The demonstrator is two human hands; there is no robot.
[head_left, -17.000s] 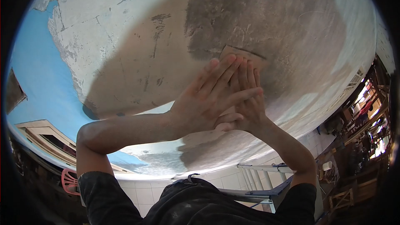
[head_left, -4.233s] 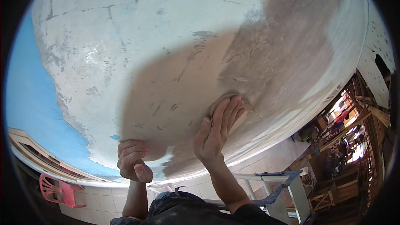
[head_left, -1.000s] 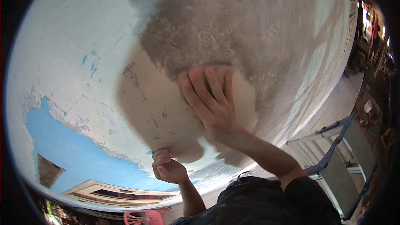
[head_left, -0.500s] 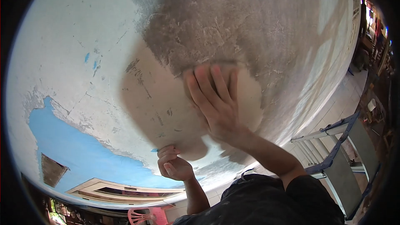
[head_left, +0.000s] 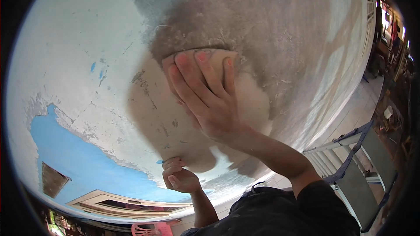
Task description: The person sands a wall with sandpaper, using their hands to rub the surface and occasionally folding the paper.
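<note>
My right hand [head_left: 208, 96] is pressed with its fingers spread on a piece of sandpaper [head_left: 232, 55], a pale beige sheet whose curved upper edge shows beyond the fingertips. The sheet lies against the wall [head_left: 271, 30], where bare grey-brown plaster meets off-white coating. Lower left, my left hand [head_left: 178, 177] is closed, fingers curled and knuckles at the wall. What it holds, if anything, is hidden. Beside its fingers is a small blue fleck [head_left: 159, 162]. Light-blue paint [head_left: 87, 144] shows at the lower left, with a ragged edge against the off-white.
A metal stepladder [head_left: 358, 183] stands at the lower right on a tiled floor [head_left: 345, 109]. Below left are a framed opening [head_left: 127, 203] and a pink plastic chair [head_left: 153, 229]. Clutter [head_left: 389, 113] lines the far right.
My right hand has slid up and to the left along the wall with the sandpaper, whose edge now shows clearly. My left hand stays closed at nearly the same spot.
</note>
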